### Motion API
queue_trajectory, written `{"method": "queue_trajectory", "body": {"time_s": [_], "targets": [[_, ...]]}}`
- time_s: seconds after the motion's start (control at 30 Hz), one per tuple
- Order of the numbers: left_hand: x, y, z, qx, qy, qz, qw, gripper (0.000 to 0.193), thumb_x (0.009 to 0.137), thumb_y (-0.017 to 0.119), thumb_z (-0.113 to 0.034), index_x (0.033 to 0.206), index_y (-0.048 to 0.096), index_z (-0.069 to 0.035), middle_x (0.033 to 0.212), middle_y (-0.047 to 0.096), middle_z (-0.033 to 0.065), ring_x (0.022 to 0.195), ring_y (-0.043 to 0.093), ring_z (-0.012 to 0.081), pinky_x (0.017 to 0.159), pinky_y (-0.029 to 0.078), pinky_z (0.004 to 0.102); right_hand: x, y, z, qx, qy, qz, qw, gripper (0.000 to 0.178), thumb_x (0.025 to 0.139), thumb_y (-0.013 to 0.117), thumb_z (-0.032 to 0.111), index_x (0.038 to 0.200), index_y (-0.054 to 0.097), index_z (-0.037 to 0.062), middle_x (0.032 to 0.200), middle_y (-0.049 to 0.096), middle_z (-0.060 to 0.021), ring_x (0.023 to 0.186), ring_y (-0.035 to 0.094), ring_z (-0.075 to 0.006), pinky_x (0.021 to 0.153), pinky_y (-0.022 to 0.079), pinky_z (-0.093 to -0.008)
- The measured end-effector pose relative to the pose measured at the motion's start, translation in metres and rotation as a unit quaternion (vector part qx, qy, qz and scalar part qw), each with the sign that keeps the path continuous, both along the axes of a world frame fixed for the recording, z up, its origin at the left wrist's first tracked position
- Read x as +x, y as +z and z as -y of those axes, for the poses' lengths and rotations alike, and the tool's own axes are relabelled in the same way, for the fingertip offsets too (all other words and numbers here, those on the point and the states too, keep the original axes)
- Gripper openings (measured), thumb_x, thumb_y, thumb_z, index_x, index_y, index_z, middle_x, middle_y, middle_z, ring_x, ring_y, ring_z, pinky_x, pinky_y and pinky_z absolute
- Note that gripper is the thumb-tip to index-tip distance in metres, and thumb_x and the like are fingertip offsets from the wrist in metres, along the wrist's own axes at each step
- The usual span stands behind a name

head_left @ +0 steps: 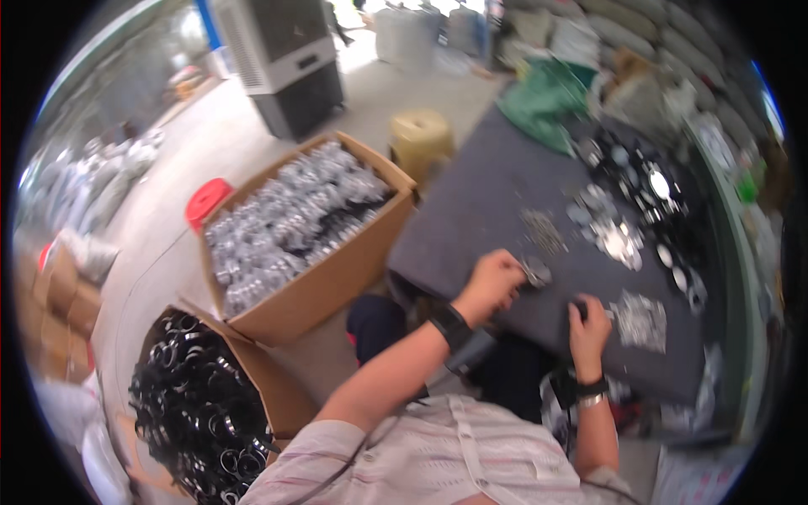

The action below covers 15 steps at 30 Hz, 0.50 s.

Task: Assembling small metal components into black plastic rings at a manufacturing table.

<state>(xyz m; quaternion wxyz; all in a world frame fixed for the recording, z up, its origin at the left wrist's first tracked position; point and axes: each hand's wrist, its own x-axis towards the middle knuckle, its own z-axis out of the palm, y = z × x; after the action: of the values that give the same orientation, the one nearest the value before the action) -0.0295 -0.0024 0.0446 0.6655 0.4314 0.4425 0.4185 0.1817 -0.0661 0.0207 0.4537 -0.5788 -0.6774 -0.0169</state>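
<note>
My left hand (495,282) is curled on the dark grey table (480,210), fingers closed around a small shiny metal part (536,272). My right hand (588,324) rests further right on the same table, fingers bent over a small dark object (580,308) that is mostly hidden. Just right of that hand lies a pile of small silver parts (640,320). More silver and black round pieces (623,227) are spread across the table beyond both hands.
A cardboard box of shiny silver parts (295,219) stands left of the table. Another box holds black rings (194,404) at lower left. Beyond are a yellow stool (421,139), a red stool (207,200), a green bag (547,97) and a grey machine (290,63).
</note>
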Motion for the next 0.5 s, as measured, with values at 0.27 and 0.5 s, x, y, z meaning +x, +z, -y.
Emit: {"method": "queue_trajectory", "body": {"time_s": [0.27, 0.5], "targets": [[0.01, -0.015, -0.012, -0.023, -0.061, 0.036, 0.997, 0.008, 0.083, 0.061, -0.003, 0.08, 0.054, -0.005, 0.062, 0.054, 0.0035, 0.042, 0.049, 0.0097, 0.033, 0.035, 0.0228, -0.005, 0.035, -0.002, -0.126, 0.193, -0.171, 0.958, 0.014, 0.074, 0.066, -0.003, 0.086, 0.06, 0.0008, 0.089, 0.063, -0.007, 0.079, 0.06, -0.0164, 0.072, 0.047, -0.0275], [0.01, -0.01, -0.005, -0.012, -0.062, 0.026, 0.998, 0.008, 0.082, 0.062, -0.004, 0.078, 0.056, -0.003, 0.061, 0.055, 0.004, 0.039, 0.048, 0.0094, 0.032, 0.035, 0.0227, -0.015, 0.031, -0.033, -0.095, 0.293, -0.038, 0.951, 0.019, 0.072, 0.069, -0.001, 0.084, 0.055, 0.001, 0.102, 0.063, -0.0112, 0.091, 0.063, -0.0256, 0.077, 0.05, -0.0331]]}}
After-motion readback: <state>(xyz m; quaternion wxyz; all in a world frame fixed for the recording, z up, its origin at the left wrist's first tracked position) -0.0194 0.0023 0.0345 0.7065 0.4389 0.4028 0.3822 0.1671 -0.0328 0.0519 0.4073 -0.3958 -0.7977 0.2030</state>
